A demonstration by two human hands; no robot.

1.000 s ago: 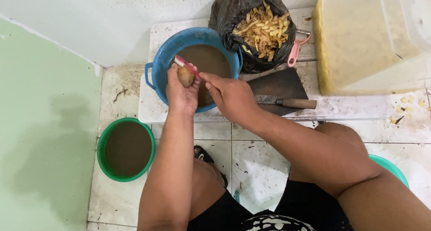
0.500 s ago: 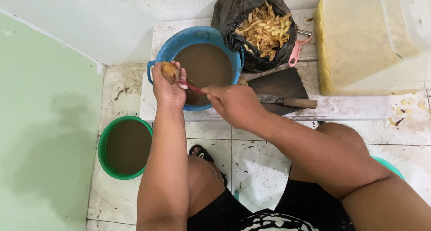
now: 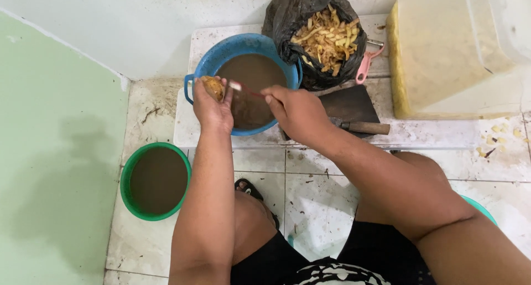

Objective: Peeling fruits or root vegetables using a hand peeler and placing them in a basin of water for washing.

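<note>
— Where's the potato sitting?

— In my left hand (image 3: pixel 213 105), fingers wrapped round the potato (image 3: pixel 212 87), held over the left rim of the blue basin (image 3: pixel 243 44) of brown water.

— And the right?

— My right hand (image 3: pixel 296 110) is closed on the peeler (image 3: pixel 239 87). Its long axis runs leftward from those fingers, blade end just beside the potato, touching or nearly.

Blue basin (image 3: pixel 206 60) and black bag (image 3: pixel 287 25) crowding step.
</note>
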